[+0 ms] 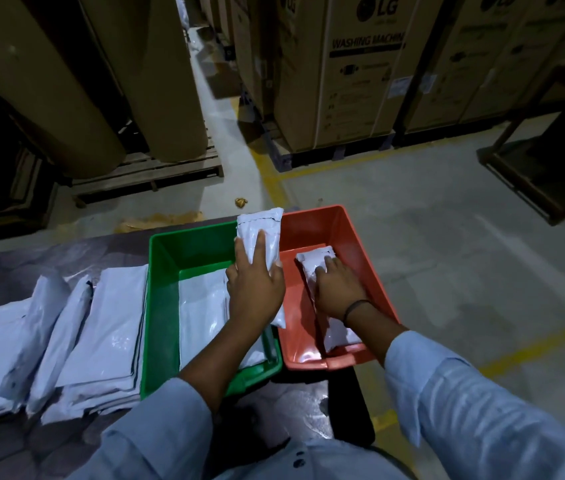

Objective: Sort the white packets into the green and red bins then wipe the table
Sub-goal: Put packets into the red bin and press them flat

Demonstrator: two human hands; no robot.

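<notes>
Beside warehouse cartons, both hands apparently grip white packets.

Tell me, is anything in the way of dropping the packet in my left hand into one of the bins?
Nothing visible blocks it. The left hand holds the packet over the shared edge of the green bin and red bin. Both are open-topped; the right hand rests on a packet inside the red one.
</notes>
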